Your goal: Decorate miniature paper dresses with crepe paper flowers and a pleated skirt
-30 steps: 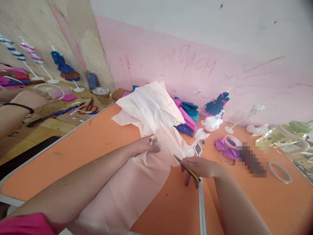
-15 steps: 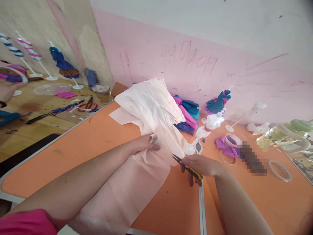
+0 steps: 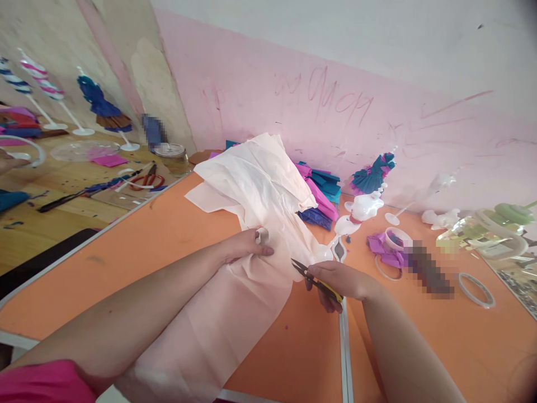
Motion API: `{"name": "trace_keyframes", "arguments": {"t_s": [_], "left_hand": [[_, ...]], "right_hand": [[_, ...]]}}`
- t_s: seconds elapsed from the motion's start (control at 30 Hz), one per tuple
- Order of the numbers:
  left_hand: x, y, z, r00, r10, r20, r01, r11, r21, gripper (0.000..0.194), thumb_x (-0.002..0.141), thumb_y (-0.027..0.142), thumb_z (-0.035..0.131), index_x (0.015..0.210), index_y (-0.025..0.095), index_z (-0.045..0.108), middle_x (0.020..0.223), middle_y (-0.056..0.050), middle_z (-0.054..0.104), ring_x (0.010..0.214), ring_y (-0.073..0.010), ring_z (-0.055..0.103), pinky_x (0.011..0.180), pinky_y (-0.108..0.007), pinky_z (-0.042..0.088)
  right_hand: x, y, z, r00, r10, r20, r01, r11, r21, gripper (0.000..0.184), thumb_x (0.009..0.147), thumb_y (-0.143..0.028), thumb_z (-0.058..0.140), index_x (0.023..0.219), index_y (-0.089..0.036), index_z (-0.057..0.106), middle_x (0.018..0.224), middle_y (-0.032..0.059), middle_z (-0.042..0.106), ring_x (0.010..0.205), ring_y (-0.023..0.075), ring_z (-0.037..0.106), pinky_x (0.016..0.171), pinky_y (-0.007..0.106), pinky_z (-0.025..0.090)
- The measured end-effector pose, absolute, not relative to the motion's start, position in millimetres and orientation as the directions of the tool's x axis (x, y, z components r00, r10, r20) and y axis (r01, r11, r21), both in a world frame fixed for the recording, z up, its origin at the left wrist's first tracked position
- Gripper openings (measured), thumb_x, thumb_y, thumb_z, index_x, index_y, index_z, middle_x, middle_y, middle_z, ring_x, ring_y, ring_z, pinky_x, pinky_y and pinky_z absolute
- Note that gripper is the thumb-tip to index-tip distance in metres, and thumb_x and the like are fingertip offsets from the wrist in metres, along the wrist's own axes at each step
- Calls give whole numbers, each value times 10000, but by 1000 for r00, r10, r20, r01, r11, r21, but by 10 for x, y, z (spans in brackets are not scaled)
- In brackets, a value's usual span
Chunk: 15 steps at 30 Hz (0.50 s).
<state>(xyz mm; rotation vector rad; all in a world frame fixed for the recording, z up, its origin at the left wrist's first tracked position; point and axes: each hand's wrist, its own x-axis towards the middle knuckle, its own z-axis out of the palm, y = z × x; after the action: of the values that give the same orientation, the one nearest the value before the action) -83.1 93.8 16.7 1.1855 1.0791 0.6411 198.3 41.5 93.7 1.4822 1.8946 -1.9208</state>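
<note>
A thin, pale, see-through sheet of paper or fabric [image 3: 235,319] stretches from a crumpled white heap at the back of the orange table to its front edge. My left hand [image 3: 245,246] is closed on a gathered fold in its middle, with a bit of the sheet curling up beside the thumb. In my right hand [image 3: 338,280] are small thread snips [image 3: 300,266] with dark blades and a yellow handle. The blades are slightly apart and their tips lie over the sheet's right edge; whether they touch it I cannot tell.
Folded teal, pink and blue sheets [image 3: 319,196] lie behind. To the right are white figurine forms [image 3: 364,207], a teal ruffled figure [image 3: 375,172], purple scraps [image 3: 380,249] and a clear ring [image 3: 477,290]. At left, another person's hand [image 3: 10,162] is near orange-handled scissors [image 3: 147,180].
My right hand and the snips have shifted slightly left and up, onto the sheet's edge. My left hand keeps its grip. The other person's hand at far left has moved outward.
</note>
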Motion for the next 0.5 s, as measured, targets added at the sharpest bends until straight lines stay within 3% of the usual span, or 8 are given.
{"name": "trace_keyframes", "arguments": {"t_s": [0.33,0.5], "left_hand": [[-847,933,163,396,870,-292,108,272,956,478,534,424,873,838,202,577,878,-12,678,936,-267,675,808,-327,543],[-816,886,250,393,872,-292,90,280,956,513,593,435,850,967,181,608,980,-53,701,990,-274,680,877,-374,539]], "right_hand": [[1857,409,859,-502,614,-609,603,-256,-755,370,986,-475,328,894,-196,553,497,-26,594,388,111,523,462,218,404],[1794,415,763,-481,656,-582,567,-273,-777,402,993,-501,306,898,-192,546,494,-26,591,390,109,525,457,213,404]]}}
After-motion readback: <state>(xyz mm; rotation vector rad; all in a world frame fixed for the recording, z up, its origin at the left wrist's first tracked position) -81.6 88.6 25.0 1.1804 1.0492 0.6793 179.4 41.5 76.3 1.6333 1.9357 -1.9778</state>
